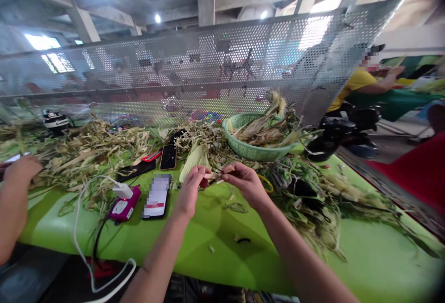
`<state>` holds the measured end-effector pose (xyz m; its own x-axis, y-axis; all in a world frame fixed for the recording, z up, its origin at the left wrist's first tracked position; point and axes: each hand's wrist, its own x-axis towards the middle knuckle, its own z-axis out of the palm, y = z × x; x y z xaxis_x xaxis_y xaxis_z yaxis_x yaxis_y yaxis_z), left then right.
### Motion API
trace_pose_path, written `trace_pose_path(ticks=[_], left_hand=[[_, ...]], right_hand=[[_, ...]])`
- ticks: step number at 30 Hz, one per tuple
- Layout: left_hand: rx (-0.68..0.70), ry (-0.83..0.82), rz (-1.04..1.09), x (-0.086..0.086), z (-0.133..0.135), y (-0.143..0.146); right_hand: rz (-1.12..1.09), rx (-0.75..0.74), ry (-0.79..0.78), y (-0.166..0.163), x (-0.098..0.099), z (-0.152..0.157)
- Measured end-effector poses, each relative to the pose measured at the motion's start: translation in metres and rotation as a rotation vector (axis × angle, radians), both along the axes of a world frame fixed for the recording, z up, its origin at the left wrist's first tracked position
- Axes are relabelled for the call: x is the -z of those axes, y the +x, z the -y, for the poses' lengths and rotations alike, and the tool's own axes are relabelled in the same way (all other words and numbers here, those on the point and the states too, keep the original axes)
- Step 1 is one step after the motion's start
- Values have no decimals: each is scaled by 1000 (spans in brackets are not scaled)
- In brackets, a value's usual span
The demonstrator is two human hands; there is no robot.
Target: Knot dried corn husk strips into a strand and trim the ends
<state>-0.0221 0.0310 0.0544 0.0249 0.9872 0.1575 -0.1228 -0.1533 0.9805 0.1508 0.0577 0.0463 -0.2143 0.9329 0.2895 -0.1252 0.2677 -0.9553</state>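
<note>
My left hand [192, 187] and my right hand [243, 180] meet above the green table [215, 242], a little in front of me. Both are pinched on a small pale strip of dried plant husk [219, 173] held between their fingertips. A reddish bit shows at the left fingertips; I cannot make out what it is. Just beyond the hands lies a pale green corn husk [194, 157] among heaps of dry leaves [86, 150].
A green plastic basket [255, 152] full of husks stands behind my hands. Phones [157, 196], a pink power bank [123, 205] with a white cable lie at the left. Another person's arm [14, 191] reaches in at far left. A perforated metal screen [208, 71] backs the table.
</note>
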Motion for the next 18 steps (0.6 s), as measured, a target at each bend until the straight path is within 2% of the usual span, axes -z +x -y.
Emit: trace_pose_path(ticks=[2,4,7,10,14,18], left_hand=[[-6,47,-81,-5,0,1],[46,71,-162,-7,0,4],[81,77,-211,-4,-3,11],[107,-8,-68,5,-8,20],[234,-133,167,16,-13,30],[307,-160,170,13,-16,30]], right_hand=[[-95,49,-31,3,-2,-1],[-138,79,-37,4,-4,-1],[-189,86,-37,4,-6,0],[-226,96,-66,4,-6,1],[-297,117,-197,5,-4,0],[-251,141,-226,6,0,-3]])
